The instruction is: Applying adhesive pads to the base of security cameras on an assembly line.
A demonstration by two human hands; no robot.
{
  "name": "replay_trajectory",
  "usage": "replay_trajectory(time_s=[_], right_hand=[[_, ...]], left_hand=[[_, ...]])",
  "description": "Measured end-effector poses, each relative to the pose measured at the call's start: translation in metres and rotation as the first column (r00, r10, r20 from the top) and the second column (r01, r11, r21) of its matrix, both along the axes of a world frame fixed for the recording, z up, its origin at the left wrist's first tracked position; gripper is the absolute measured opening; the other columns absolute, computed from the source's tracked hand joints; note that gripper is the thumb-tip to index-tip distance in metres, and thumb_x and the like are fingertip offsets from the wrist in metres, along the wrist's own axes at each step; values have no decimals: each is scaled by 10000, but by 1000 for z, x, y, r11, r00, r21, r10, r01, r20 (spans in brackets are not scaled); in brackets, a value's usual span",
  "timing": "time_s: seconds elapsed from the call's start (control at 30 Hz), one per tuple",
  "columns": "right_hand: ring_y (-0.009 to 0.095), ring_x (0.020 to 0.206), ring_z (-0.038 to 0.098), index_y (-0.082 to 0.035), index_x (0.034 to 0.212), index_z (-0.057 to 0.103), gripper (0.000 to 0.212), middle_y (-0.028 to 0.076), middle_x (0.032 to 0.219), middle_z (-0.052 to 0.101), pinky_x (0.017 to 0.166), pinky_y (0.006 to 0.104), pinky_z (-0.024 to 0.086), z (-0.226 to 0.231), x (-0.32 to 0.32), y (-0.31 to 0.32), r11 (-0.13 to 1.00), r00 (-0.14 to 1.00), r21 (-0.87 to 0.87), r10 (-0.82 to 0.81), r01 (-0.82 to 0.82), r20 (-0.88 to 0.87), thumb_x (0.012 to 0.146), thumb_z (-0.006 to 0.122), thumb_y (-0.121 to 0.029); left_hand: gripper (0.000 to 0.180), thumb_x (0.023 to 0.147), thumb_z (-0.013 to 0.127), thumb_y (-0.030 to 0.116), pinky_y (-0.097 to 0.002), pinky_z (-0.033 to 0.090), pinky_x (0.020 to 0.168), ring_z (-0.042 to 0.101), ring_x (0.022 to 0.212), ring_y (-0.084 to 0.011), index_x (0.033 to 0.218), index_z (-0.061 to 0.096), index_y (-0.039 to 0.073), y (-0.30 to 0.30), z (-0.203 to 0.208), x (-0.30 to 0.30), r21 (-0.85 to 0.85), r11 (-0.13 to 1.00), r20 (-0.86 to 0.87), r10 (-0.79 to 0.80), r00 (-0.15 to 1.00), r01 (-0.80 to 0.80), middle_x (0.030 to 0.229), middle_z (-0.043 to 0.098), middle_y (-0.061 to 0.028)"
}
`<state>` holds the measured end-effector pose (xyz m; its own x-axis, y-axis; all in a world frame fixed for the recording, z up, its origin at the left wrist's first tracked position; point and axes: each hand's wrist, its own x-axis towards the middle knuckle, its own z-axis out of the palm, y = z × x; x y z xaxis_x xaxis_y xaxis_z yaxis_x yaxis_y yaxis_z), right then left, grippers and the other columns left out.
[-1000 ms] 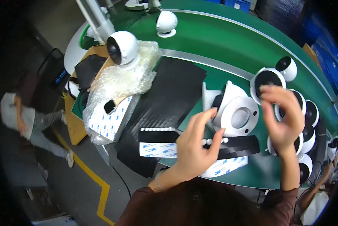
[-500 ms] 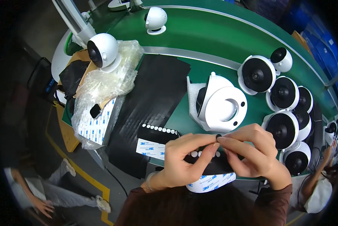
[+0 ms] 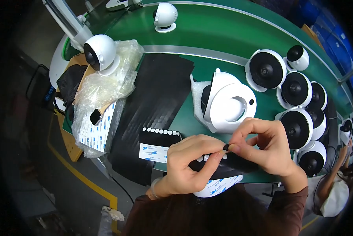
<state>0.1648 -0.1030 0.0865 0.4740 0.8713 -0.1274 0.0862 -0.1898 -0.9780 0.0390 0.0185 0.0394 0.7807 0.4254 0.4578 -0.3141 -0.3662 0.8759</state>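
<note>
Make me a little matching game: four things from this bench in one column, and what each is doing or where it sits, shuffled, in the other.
Column one
1. Left hand
2. Leftmost white camera
3. White camera just beyond the hands
4. Black sheets

Column two
A. Stands on bubble wrap
B. Lie flat, left of the middle
C. Holds a white-dotted black strip
D. Shows its ring-shaped base

Right pairs: 1-C, 2-A, 3-D, 4-B
</note>
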Motion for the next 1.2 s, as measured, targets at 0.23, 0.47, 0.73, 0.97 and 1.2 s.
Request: replay_trajectory(time_s=[0.23, 0.47, 0.73, 0.97, 1.2], right_hand=[[71, 698, 556, -6, 794, 619, 59, 36, 794, 607, 551, 173, 400, 3, 5, -3, 962, 984, 262, -115, 76, 134, 743, 608, 20], [148, 766, 579, 24, 774, 609, 65, 142, 1019, 623, 709, 243, 453, -10, 30, 27, 952, 718, 266, -292, 153, 632, 731, 639, -13], [85, 726, 542, 31, 778, 618, 37, 105, 959, 632, 654, 208, 438, -11, 30, 36, 974, 763, 163, -223, 155, 606, 749, 617, 8], [82, 721, 544, 21, 778, 626, 34, 92, 934, 635, 634, 197, 425, -7, 31, 39, 978, 777, 117, -209, 174, 594, 747, 614, 13], [86, 709, 547, 15, 752, 619, 16, 87, 909, 634, 630, 199, 425, -5, 30, 40, 982, 729, 121, -190, 147, 658, 736, 620, 12]], left_hand=[[164, 673, 639, -63, -246, 417, 519, 594, 655, -207, 823, 601, -10, -3, -5, 4, 113, 959, -4, 261, 965, -259, 775, 615, -119], [506, 727, 584, -82, -278, 471, 602, 586, 725, -193, 1218, 498, 5, 1, -22, 21, 101, 959, -89, 273, 958, -264, 944, 571, -142], [515, 719, 568, -98, -265, 457, 557, 564, 570, -197, 1219, 498, 0, 3, -26, 26, 60, 972, -77, 230, 970, -226, 674, 563, -115], [506, 720, 563, -91, -272, 458, 552, 566, 578, -200, 1215, 497, -13, 3, -28, 24, 58, 971, -85, 235, 968, -231, 701, 573, -124], [491, 721, 559, -89, -266, 452, 540, 559, 558, -195, 1204, 506, -20, 3, -27, 24, 83, 966, -79, 249, 965, -243, 679, 567, -120]])
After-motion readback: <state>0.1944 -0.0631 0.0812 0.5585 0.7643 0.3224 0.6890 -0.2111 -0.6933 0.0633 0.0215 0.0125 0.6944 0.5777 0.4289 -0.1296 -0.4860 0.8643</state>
